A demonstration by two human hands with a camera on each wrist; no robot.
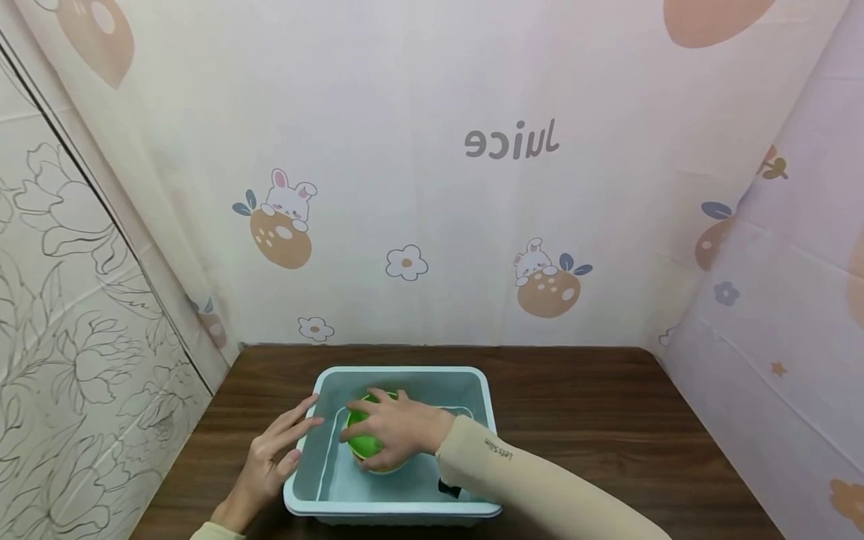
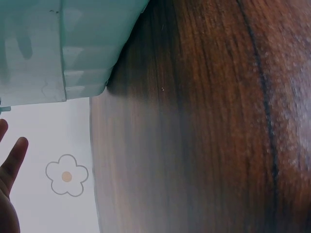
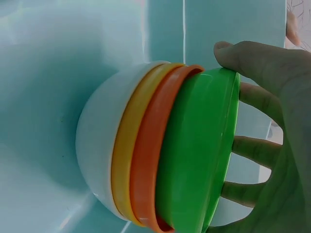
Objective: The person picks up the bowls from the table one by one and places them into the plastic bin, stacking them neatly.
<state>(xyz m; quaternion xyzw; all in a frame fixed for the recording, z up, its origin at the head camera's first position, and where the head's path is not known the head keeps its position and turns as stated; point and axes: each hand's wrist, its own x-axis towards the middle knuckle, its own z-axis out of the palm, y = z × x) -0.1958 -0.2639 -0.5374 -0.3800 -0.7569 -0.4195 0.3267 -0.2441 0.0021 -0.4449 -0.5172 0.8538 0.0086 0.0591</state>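
Note:
A light blue plastic basin (image 1: 398, 508) stands on the table with a stack of bowls inside. In the right wrist view the stack runs from a white bowl (image 3: 97, 141) through a yellow bowl (image 3: 125, 160) and an orange bowl (image 3: 149, 150) to a green bowl (image 3: 194, 150) on top. The green bowl sits slightly askew in the orange one. My right hand (image 1: 405, 427) spans the green bowl from above, thumb and spread fingers gripping its rim. At the basin's left rim, my left hand (image 1: 270, 450) rests with fingers extended; its palm is hidden in the left wrist view.
The dark wood table (image 1: 580, 435) extends on both sides of the basin. A printed curtain (image 1: 418, 187) hangs along the table's back edge, with more patterned cloth at the left and right. A small black object (image 1: 448, 489) shows under the right forearm.

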